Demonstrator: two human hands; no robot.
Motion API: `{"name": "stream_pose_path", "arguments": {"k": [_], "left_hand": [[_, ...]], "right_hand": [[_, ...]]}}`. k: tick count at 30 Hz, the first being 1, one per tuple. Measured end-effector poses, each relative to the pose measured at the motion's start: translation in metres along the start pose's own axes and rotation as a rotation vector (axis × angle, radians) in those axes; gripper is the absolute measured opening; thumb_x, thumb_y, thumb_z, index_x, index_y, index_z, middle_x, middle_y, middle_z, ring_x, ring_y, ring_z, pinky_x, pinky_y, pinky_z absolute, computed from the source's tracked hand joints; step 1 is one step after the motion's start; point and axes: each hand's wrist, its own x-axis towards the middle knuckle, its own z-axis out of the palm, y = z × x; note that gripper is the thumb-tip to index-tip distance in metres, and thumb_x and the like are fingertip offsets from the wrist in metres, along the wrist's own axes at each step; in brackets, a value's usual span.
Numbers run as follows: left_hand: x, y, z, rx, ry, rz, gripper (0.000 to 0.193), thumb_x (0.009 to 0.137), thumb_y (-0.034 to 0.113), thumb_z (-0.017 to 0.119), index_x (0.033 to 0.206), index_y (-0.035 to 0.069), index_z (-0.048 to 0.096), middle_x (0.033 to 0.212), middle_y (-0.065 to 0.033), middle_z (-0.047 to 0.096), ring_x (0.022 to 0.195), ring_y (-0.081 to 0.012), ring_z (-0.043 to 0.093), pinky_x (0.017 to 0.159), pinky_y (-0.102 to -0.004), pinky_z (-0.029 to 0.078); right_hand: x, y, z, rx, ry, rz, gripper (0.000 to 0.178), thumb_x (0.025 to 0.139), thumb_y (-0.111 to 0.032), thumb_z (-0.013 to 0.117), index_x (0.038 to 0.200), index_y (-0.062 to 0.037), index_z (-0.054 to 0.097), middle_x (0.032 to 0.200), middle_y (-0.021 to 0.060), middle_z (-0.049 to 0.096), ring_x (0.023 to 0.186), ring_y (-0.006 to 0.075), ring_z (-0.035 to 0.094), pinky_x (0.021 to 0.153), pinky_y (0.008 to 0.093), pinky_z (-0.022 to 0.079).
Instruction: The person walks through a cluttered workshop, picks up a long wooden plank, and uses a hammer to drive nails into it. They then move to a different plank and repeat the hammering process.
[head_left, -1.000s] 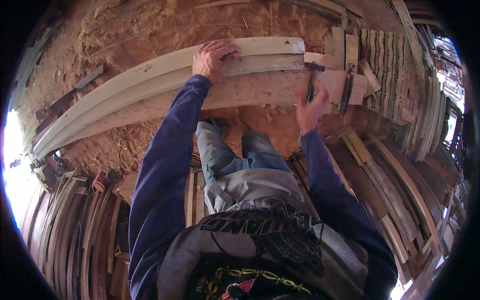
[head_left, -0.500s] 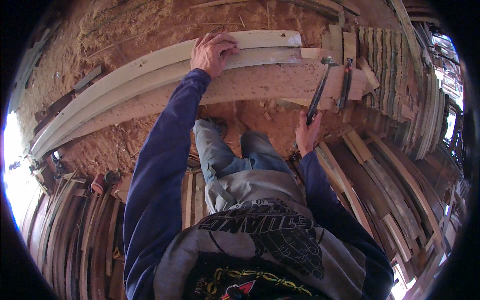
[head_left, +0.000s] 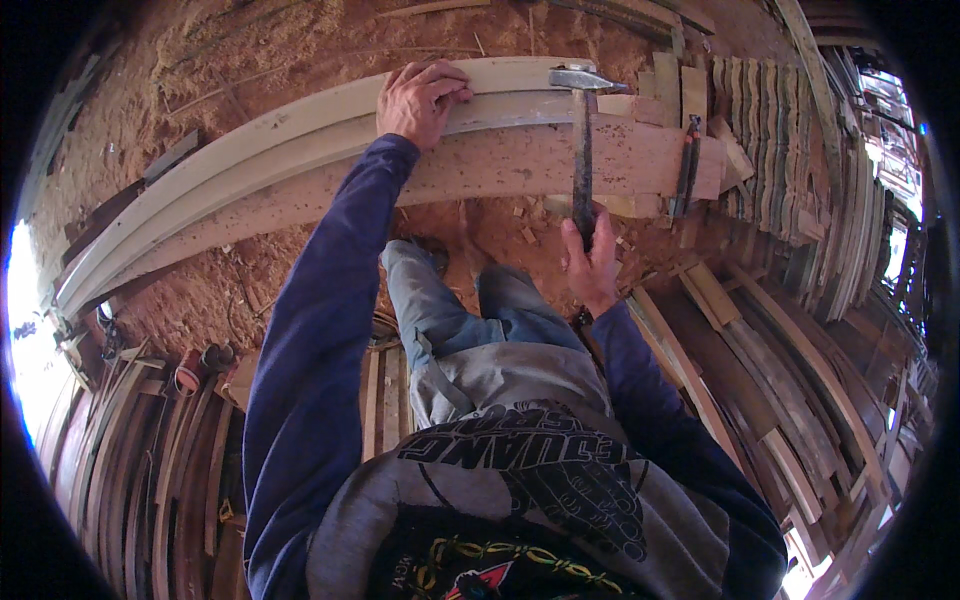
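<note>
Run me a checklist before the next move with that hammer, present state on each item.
1. Right hand gripping the hammer by its handle: ok, closed around the lower end.
2. Left hand on the pale curved board: ok.
3. Left hand apart from the hammer head: ok, it lies further left along the board.
4. Board surface under the hammer head visible: not ok, the head hides it.
5. Board firmly fixed: cannot tell.
6. Red-and-black hand tool apart from the hammer: ok, it lies to the right.
</note>
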Motion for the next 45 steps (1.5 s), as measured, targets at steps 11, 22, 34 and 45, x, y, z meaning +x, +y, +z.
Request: {"name": "stream_pose_path", "arguments": {"k": [11, 22, 34, 45], "left_hand": [[0.0, 0.0, -0.001, -0.023, -0.021, 0.007, 0.024, 0.08, 0.012, 0.071, 0.099, 0.024, 0.078, 0.117, 0.0118, 0.069, 0.116, -0.0178, 0.06, 0.105, -0.0379, 0.043], [-0.002, 0.004, -0.003, 0.073, -0.058, -0.032, 0.018, 0.085, 0.035, 0.075, 0.097, 0.025, 0.081, 0.119, 0.0124, 0.067, 0.12, -0.0163, 0.057, 0.108, -0.0385, 0.042], [-0.002, 0.004, -0.003, -0.02, -0.047, -0.038, 0.02, 0.083, 0.033, 0.076, 0.1, 0.024, 0.081, 0.12, 0.0121, 0.068, 0.124, -0.0173, 0.056, 0.11, -0.0387, 0.039], [-0.002, 0.006, -0.006, 0.0, -0.071, -0.036, 0.018, 0.083, 0.028, 0.075, 0.099, 0.024, 0.081, 0.119, 0.0124, 0.068, 0.124, -0.0174, 0.055, 0.11, -0.0404, 0.039]], "right_hand": [[0.008, -0.04, 0.009, -0.18, -0.085, -0.155, 0.048, 0.102, -0.033, 0.059, 0.134, 0.002, 0.051, 0.108, 0.0229, 0.068, 0.1, 0.0374, 0.068, 0.085, 0.0437, 0.052], [0.026, -0.065, 0.025, -0.475, -0.094, -0.307, 0.043, 0.104, -0.031, 0.055, 0.137, -0.004, 0.05, 0.102, 0.0261, 0.069, 0.096, 0.0478, 0.066, 0.077, 0.0526, 0.052], [0.023, -0.067, 0.022, -0.454, -0.033, -0.472, 0.04, 0.103, -0.026, 0.057, 0.137, -0.0046, 0.05, 0.098, 0.0266, 0.07, 0.089, 0.0481, 0.067, 0.071, 0.0537, 0.053], [0.013, -0.078, 0.019, -0.472, 0.002, -0.426, 0.042, 0.104, -0.028, 0.056, 0.136, -0.0009, 0.052, 0.094, 0.0281, 0.069, 0.087, 0.0477, 0.067, 0.07, 0.0533, 0.053]]}}
